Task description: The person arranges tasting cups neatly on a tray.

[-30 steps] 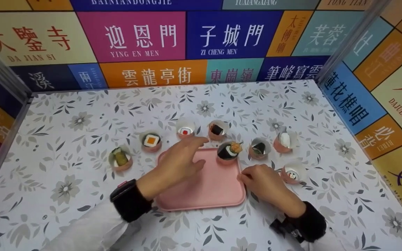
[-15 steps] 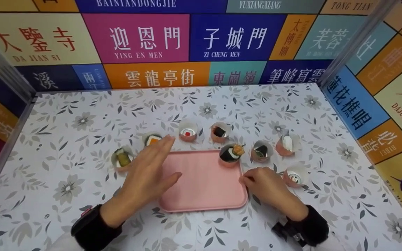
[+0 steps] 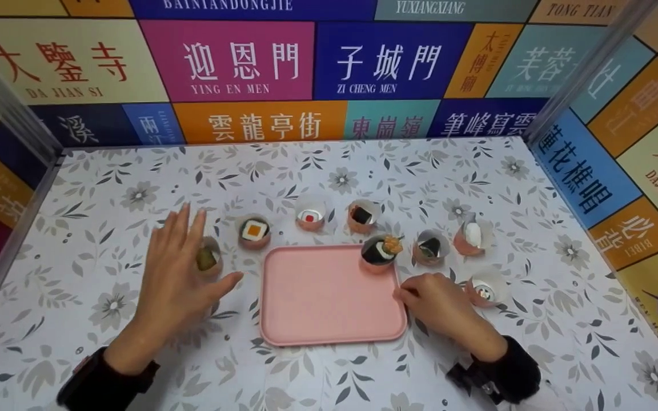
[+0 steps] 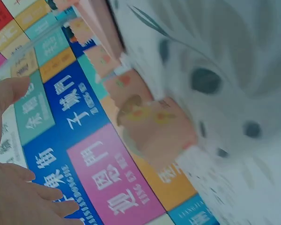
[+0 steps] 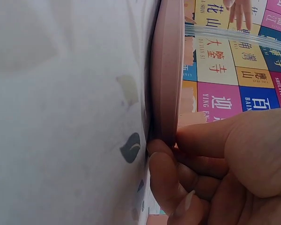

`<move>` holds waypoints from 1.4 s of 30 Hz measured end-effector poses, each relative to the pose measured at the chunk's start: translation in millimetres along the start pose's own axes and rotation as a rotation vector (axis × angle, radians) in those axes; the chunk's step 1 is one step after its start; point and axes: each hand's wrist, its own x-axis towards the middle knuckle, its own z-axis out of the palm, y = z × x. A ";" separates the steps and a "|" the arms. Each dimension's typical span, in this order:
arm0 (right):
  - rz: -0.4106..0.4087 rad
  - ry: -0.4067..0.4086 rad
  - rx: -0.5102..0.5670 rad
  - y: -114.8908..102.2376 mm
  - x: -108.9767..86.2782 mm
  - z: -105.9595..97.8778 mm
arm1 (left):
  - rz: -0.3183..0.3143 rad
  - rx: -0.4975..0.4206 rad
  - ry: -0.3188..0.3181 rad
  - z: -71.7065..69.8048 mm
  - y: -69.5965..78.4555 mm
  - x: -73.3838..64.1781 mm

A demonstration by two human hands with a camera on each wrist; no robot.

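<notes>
A pink tray (image 3: pixel 329 308) lies on the table, with its right rim pinched by my right hand (image 3: pixel 449 311). In the right wrist view, that hand's thumb is on the tray's rim (image 5: pixel 166 70) and curled fingers are beneath it. On the tray's back right corner stands a pink cup of sushi (image 3: pixel 379 256) with an orange topping. My left hand (image 3: pixel 172 274), fingers spread and holding nothing, is over the leftmost cup (image 3: pixel 208 260), partly hiding it and its green-topped sushi. The left wrist view shows a patterned cup (image 4: pixel 159 131) apart from those fingers.
Behind the tray are cups with orange-centred (image 3: pixel 255 231), red-centred (image 3: pixel 310 217) and dark (image 3: pixel 362 216) sushi. More stand to the right: one with a dark piece (image 3: pixel 430 248), one white (image 3: pixel 473 235), one with a small roll (image 3: pixel 484 291). Printed panels (image 3: pixel 243 63) wall the table.
My left hand has moved left from over the tray to the leftmost cup, its fingers spreading wider. The right hand has stayed at the tray's right rim. The cups have kept their places.
</notes>
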 end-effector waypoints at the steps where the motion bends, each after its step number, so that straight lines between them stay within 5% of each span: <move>1: 0.002 -0.003 0.001 0.0 0.0 -0.2 | -0.017 0.003 -0.008 -0.1 -5.4 0.0; 10: 0.022 -0.009 0.020 0.8 1.0 -1.0 | -0.238 -0.070 -0.156 4.4 -38.8 3.5; 20: 0.005 0.000 0.017 1.8 -0.2 0.2 | -0.424 -0.175 -0.303 5.3 -45.2 11.2; 28: -0.004 -0.001 0.009 2.8 0.1 -0.6 | -0.455 -0.153 -0.356 10.2 -45.2 14.8; 42: 0.021 -0.009 0.009 1.1 0.5 -0.9 | -0.431 -0.096 -0.345 14.9 -48.5 16.9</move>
